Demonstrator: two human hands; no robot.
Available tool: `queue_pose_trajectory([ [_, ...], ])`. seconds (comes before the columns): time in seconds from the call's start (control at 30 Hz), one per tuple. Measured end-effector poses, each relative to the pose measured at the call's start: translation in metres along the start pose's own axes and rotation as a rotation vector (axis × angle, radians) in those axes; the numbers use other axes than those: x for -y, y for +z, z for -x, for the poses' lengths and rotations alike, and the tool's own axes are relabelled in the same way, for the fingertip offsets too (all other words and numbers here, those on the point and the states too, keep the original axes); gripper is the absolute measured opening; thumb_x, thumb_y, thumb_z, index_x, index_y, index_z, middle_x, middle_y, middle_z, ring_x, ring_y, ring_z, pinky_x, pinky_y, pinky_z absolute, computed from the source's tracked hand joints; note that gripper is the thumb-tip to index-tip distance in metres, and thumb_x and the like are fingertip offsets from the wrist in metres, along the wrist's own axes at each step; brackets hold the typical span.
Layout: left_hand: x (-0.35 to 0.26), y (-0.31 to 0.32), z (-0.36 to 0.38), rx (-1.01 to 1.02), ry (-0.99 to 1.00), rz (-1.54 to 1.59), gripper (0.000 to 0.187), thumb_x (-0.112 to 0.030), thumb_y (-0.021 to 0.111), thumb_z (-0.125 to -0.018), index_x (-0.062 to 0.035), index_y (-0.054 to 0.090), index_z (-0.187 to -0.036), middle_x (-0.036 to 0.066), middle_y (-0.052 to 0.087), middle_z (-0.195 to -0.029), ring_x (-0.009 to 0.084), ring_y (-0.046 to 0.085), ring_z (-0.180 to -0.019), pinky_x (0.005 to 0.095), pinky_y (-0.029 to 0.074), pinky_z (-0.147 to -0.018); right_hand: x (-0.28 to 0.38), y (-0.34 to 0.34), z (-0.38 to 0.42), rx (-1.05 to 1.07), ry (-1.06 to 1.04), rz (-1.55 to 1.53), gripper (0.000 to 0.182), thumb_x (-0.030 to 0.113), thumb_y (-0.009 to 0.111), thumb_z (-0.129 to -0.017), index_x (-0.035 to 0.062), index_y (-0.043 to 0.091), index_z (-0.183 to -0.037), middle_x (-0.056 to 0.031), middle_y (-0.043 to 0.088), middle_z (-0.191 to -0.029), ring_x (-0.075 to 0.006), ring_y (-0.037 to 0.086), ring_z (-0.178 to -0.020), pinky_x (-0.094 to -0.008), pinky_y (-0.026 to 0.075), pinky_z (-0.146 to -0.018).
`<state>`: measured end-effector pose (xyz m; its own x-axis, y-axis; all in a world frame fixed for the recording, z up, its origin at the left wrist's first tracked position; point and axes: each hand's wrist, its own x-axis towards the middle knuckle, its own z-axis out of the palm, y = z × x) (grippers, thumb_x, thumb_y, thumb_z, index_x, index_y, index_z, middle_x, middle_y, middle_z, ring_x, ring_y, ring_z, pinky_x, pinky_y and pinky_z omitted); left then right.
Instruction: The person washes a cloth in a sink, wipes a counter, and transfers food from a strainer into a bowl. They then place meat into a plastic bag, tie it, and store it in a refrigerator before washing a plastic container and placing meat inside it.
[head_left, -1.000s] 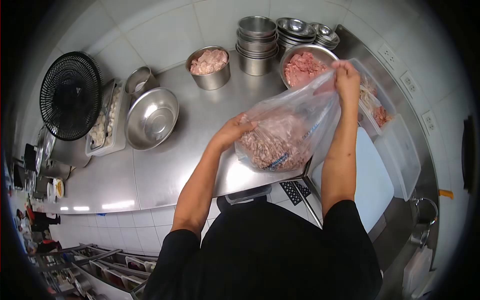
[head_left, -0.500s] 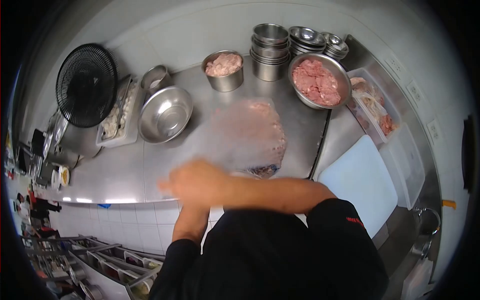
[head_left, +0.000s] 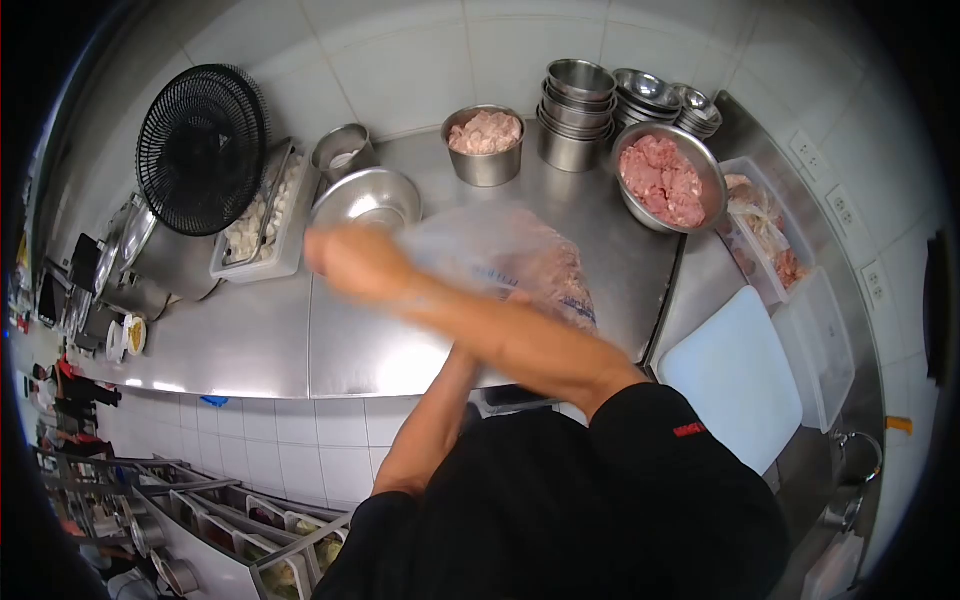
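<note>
A clear plastic bag (head_left: 550, 255) with blue print holds pale pink meat and lies on the steel counter in front of me. My right hand (head_left: 355, 262) is blurred but closed in a fist to the left of the bag, its forearm crossing over my left arm. Loose film from the bag stretches toward that fist, which appears to grip it. My left hand (head_left: 515, 298) is mostly hidden behind the right forearm, with just a bit showing against the bag's near side; its fingers cannot be made out.
Behind the fist sits a steel bowl (head_left: 372, 198). A steel pot of pale meat (head_left: 486, 160), stacked steel pots (head_left: 575, 120) and a bowl of pink minced meat (head_left: 665, 185) stand farther back. On the right lies a light-blue board (head_left: 735, 370); a black fan (head_left: 203, 150) is left.
My right fist has moved up and slightly left over the counter. My left hand has shifted right, toward the bag. The bag's film is now lifted and bunched, and the view has shifted a little.
</note>
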<state>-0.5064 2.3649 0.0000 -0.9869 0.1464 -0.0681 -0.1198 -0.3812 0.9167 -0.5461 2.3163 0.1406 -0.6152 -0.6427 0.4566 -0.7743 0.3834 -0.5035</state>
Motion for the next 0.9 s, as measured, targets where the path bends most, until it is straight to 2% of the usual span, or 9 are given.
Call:
queue_pose_trajectory([
  [0.03,-0.014,0.015,0.010,-0.060,-0.043,0.014,0.075,-0.056,0.060,-0.088,-0.0008,0.047,-0.137,0.016,0.048,-0.138,0.0240,0.045,-0.127,0.0392,0.037,-0.106,0.014,0.039,0.032,-0.089,-0.179,0.038,0.009,0.010,0.057,-0.079,0.0047,0.062,-0.085,-0.0210,0.063,-0.080,-0.0384,0.064,-0.074,-0.0499,0.050,-0.065],
  [0.07,-0.026,0.026,0.014,-0.121,-0.079,0.027,0.074,-0.053,0.064,-0.087,-0.0011,0.048,-0.136,0.017,0.049,-0.137,0.0235,0.047,-0.126,0.0388,0.038,-0.105,0.036,0.042,0.059,0.153,-0.170,-0.035,0.008,0.009,0.057,-0.079,0.0030,0.060,-0.082,-0.0230,0.060,-0.079,-0.0401,0.063,-0.072,-0.0510,0.050,-0.061],
  [0.13,-0.001,0.007,-0.011,-0.233,-0.173,0.234,0.070,-0.049,0.067,-0.087,-0.0025,0.048,-0.137,0.018,0.052,-0.132,0.0250,0.050,-0.122,0.0361,0.042,-0.100,0.054,0.044,0.087,0.227,-0.210,-0.092,0.006,0.006,0.058,-0.075,0.0020,0.059,-0.079,-0.0202,0.058,-0.072,-0.0366,0.064,-0.069,-0.0468,0.052,-0.058],
  [0.23,-0.030,0.009,-0.027,-0.470,0.089,0.339,0.073,-0.045,0.072,-0.084,-0.0015,0.046,-0.137,0.021,0.051,-0.131,0.0292,0.054,-0.116,0.0379,0.045,-0.097,0.069,0.003,0.083,0.190,-0.275,-0.154,0.006,0.006,0.059,-0.074,0.0030,0.058,-0.079,-0.0183,0.057,-0.069,-0.0356,0.063,-0.065,-0.0465,0.050,-0.057],
  [0.33,-0.076,0.008,-0.036,-0.349,0.162,-0.276,0.068,-0.044,0.070,-0.085,-0.0044,0.047,-0.136,0.023,0.047,-0.134,0.0382,0.051,-0.119,0.0429,0.042,-0.099,0.071,-0.030,0.084,0.138,-0.289,-0.130,0.009,0.008,0.061,-0.073,0.0042,0.059,-0.081,-0.0169,0.057,-0.067,-0.0347,0.062,-0.062,-0.0468,0.049,-0.056],
  [0.43,-0.069,0.017,-0.044,-0.379,0.659,-1.171,0.053,-0.036,0.064,-0.088,-0.0085,0.053,-0.131,0.026,0.045,-0.137,0.0405,0.044,-0.125,0.0465,0.039,-0.102,0.056,-0.046,0.105,0.109,-0.249,-0.191,0.012,0.010,0.063,-0.072,0.0057,0.060,-0.083,-0.0159,0.058,-0.066,-0.0341,0.062,-0.063,-0.0458,0.048,-0.055],
  [0.47,-0.046,0.006,-0.060,-0.300,0.751,-1.310,0.039,-0.027,0.063,-0.084,-0.0175,0.062,-0.122,0.023,0.046,-0.138,0.0426,0.038,-0.130,0.0504,0.033,-0.105,0.052,-0.052,0.115,0.138,-0.236,-0.173,0.012,0.011,0.063,-0.073,0.0060,0.060,-0.084,-0.0158,0.058,-0.065,-0.0340,0.062,-0.062,-0.0456,0.048,-0.055],
  [0.6,-0.032,0.013,-0.064,-0.020,0.645,-1.460,0.026,-0.015,0.059,-0.078,-0.0244,0.072,-0.099,0.008,0.047,-0.141,0.0390,0.034,-0.135,0.0635,0.021,-0.108,0.042,-0.073,0.131,0.185,-0.211,-0.127,0.012,0.012,0.062,-0.074,0.0068,0.061,-0.085,-0.0155,0.059,-0.061,-0.0343,0.062,-0.058,-0.0452,0.048,-0.055],
  [0.9,-0.027,0.029,-0.062,-0.042,0.446,-1.613,0.022,-0.036,0.063,-0.088,-0.0237,0.073,-0.103,0.006,0.045,-0.143,0.0413,0.027,-0.140,0.0676,0.014,-0.110,0.029,-0.092,0.149,0.097,-0.186,-0.161,0.016,0.012,0.060,-0.075,0.0069,0.063,-0.090,-0.0157,0.060,-0.059,-0.0347,0.062,-0.056,-0.0444,0.049,-0.056],
])
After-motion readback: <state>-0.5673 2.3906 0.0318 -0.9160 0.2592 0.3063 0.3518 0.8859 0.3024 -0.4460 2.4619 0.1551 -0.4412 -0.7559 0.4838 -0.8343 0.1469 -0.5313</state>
